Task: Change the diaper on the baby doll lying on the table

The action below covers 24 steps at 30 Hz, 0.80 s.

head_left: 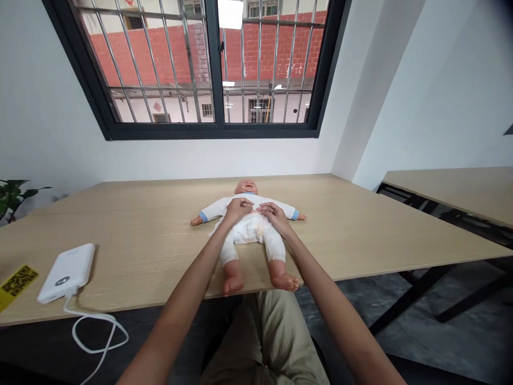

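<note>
A baby doll (276,245) lies on its back on the table, head toward the window and bare feet at the front edge. It wears a white top (216,208) with blue cuffs and white leggings. A white diaper (246,231) covers its hips. My left hand (238,209) is at the doll's waist, fingers curled together near the top's lower edge. Opposite it, my right hand (274,214) has thumb and fingers drawn together at the belly. A little bare belly shows between the hands. Whatever the fingertips pinch is too small to make out.
The wooden table (152,214) stands below a barred window (216,131). At its left lie a white power bank (68,271) with a cable (100,316) hanging over the edge, and a yellow code sticker (16,286). A plant (14,198) is farther left; another table (460,187) is right.
</note>
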Available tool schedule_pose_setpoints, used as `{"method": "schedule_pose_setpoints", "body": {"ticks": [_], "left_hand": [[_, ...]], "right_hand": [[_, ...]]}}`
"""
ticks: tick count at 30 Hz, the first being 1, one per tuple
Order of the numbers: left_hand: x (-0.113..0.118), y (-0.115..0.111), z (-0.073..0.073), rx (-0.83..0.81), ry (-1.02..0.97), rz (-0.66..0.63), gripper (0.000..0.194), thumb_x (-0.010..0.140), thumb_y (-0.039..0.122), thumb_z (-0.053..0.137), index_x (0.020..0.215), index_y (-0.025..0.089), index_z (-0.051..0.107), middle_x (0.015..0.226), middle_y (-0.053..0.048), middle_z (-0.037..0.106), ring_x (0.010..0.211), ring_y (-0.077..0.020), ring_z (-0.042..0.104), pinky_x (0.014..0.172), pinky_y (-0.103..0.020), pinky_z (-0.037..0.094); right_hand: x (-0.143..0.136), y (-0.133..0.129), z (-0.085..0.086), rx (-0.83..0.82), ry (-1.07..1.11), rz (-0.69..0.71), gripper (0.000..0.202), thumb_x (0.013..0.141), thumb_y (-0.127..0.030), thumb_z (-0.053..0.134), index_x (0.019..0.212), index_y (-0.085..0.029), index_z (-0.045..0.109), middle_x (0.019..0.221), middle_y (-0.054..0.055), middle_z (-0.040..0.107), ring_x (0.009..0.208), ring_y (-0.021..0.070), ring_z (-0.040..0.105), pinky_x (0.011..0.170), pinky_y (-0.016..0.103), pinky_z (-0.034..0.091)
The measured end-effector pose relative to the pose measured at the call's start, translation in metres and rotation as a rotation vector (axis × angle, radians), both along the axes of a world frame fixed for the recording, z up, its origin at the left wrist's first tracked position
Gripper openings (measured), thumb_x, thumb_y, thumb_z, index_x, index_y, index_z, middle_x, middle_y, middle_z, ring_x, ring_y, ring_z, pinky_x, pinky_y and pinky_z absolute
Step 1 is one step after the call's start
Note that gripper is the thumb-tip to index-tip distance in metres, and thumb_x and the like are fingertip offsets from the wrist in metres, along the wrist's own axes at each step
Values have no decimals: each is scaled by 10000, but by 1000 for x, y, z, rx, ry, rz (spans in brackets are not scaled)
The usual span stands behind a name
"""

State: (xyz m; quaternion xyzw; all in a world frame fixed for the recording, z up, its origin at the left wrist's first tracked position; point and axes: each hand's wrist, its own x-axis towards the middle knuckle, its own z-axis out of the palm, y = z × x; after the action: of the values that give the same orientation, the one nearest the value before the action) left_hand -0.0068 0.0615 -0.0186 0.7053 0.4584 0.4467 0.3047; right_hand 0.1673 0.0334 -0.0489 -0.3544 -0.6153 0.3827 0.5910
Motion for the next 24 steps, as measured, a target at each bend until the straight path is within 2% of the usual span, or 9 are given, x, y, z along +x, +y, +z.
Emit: {"method": "schedule_pose_setpoints", "body": {"ticks": [2,5,8,12,16,21,24], "left_hand": [[-1,0,0,100,78,7,246,736,150,595,927,157,750,886,-52,734,800,-173,638,753,-276,458],[-3,-4,1,223,281,19,173,782,222,614,855,203,770,954,-53,720,972,-223,600,919,-367,404],[-4,-8,1,252,406,23,144,793,264,633,786,212,766,965,-55,705,1062,-267,548,966,-426,353],[-6,-8,0,248,435,12,129,797,293,651,798,226,761,988,-48,686,1089,-276,522,979,-432,336],[-7,-8,1,208,446,2,149,787,302,672,890,242,761,1058,-43,665,1116,-279,511,971,-415,347],[-7,-9,0,204,461,-9,174,770,354,705,883,235,760,1053,-47,670,1098,-282,523,973,-423,354],[-6,-8,-4,219,405,-18,167,746,344,721,863,232,763,1035,-57,676,1084,-287,532,982,-440,358]], "right_hand": [[0,0,0,13,-34,8,226,697,-293,645,901,-198,632,931,60,726,945,202,667,895,340,472],[0,-2,1,9,-50,29,218,705,-299,636,897,-196,640,918,59,729,950,206,670,925,348,462],[1,-4,2,-20,-66,35,231,710,-296,614,914,-192,640,888,52,731,927,207,673,913,344,461],[1,-4,3,-33,-80,34,258,722,-304,586,952,-193,623,848,47,733,903,210,675,888,345,466],[1,-5,1,-37,-91,3,374,720,-286,580,1084,-205,579,928,54,740,951,209,664,840,335,477],[0,-5,0,-39,-115,3,289,717,-288,554,990,-205,605,866,40,733,898,204,669,792,317,474],[-1,-4,-1,-24,-99,10,267,705,-291,562,949,-198,617,835,32,721,869,198,667,786,307,466]]}}
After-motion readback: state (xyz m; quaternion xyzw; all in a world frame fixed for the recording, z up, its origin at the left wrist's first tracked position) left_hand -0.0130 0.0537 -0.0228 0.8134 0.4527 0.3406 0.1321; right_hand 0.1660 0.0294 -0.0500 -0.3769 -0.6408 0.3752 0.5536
